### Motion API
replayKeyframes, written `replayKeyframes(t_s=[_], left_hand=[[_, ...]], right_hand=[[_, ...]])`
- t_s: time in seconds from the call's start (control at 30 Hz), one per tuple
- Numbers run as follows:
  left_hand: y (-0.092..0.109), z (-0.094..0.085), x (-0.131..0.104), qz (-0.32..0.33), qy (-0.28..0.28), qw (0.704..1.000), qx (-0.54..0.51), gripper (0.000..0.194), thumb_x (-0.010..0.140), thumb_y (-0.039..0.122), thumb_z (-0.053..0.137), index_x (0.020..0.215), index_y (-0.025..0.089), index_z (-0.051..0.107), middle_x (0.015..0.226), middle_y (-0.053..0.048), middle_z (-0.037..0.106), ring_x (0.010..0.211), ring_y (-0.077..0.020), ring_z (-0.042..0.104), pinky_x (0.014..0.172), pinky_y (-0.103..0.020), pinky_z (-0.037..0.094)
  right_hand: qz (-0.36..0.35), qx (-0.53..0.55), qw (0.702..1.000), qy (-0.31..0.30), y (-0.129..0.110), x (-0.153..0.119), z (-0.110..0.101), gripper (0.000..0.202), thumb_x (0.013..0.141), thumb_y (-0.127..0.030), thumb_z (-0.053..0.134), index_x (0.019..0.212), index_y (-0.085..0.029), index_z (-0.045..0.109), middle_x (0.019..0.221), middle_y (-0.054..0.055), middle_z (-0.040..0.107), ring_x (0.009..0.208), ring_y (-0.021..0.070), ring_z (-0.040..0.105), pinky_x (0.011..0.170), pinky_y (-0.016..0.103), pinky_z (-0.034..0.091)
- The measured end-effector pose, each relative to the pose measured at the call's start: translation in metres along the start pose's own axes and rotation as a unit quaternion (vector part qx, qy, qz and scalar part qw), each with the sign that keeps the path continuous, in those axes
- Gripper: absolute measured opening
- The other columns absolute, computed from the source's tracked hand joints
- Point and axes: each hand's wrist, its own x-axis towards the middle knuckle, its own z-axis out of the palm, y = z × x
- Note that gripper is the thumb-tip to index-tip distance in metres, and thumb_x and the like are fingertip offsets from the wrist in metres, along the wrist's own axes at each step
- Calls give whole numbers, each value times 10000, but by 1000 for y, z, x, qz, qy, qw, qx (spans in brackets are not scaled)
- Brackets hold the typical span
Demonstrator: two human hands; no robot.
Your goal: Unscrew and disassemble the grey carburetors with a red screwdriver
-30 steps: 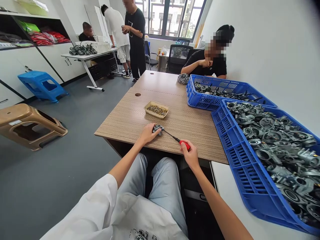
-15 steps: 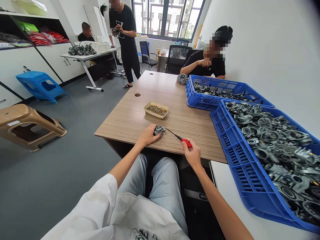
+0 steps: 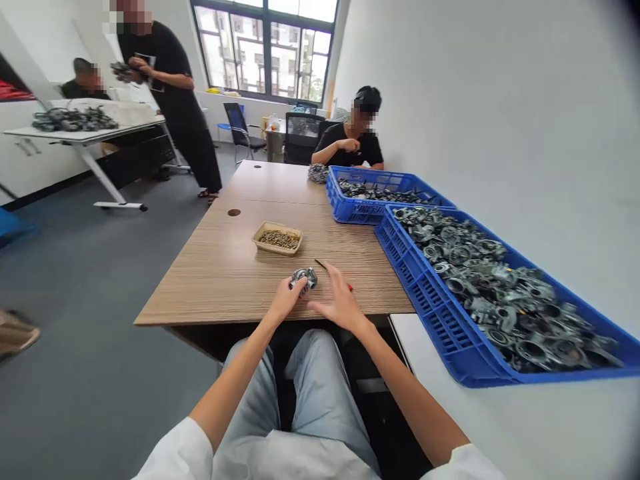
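Two-tone entry first: one wood-grain table (image 3: 190,287) fills the middle of my view, its near edge just beyond my knees. Across it, at the far right, sits a person in a black top (image 3: 333,150). Two blue crates run along the right side. The near crate (image 3: 440,327) is heaped with grey metal parts; the far crate (image 3: 360,213) holds darker pieces and stands just beyond it. A beige tray (image 3: 277,249) rests on the table, ahead of my hands and slightly left, with small brass-coloured bits (image 3: 279,238) inside.

My left hand (image 3: 286,300): fingers closed around one side of a grey metal part (image 3: 306,275), thumb over its near face. Position of the part: above the near stretch of table, just this side of the tray; I cannot tell whether it touches the wood.

My right hand (image 3: 343,303): open, thumb spread well away from the fingers, gap facing the part, nothing gripped that I can see. Beside these fingers is a screwdriver (image 3: 321,265), mostly hidden; only its dark shaft end and a bit of red handle show. Contact with it: cannot tell.
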Motion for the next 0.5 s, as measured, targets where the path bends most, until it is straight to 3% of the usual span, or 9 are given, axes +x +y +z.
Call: replayKeyframes(t_s=[0.07,0.2,0.3,0.33,0.4,0.5], left_hand=[[8,18,-9,23,-39,999,18,566,827,725,658,878,162,685,759,-44,680,668,-177,599,639,-301,508],[33,49,-34,68,-159,985,-5,607,925,769,532,1005,194,712,945,-71,737,847,-212,661,809,-341,557],[48,55,-45,62,-312,948,-31,715,936,841,423,1015,202,734,946,-99,737,814,-214,672,751,-342,572],[49,53,-45,60,-339,938,-39,733,933,850,417,1075,208,742,985,-108,743,822,-214,682,737,-338,574],[44,44,-40,64,-339,938,-27,712,935,827,456,1189,223,735,1016,-103,751,788,-201,683,712,-327,565],[19,27,-24,84,-256,962,50,622,950,767,498,1091,217,752,822,-51,711,678,-194,629,650,-314,525]], right_hand=[[2,23,1000,-16,-24,-4,-3,1125,803,-343,862,1708,-303,195,1656,140,381,1531,319,396,1245,496,385],[86,18,995,55,-51,-24,-23,778,813,-232,800,1540,-280,526,1415,117,587,1296,296,620,1129,452,509],[129,-12,980,153,-65,-59,-60,594,836,-274,795,1409,-271,637,1282,93,674,1181,282,672,1067,423,544],[142,-39,971,187,-70,-76,-77,578,839,-304,802,1394,-267,646,1265,96,686,1163,288,675,1055,426,547],[175,-110,943,259,-80,-115,-117,543,858,-381,799,1371,-266,662,1286,112,692,1175,307,666,1073,452,529],[253,-235,848,402,-85,-188,-184,580,834,-496,796,1342,-242,679,1269,137,696,1122,328,670,1054,510,520]])
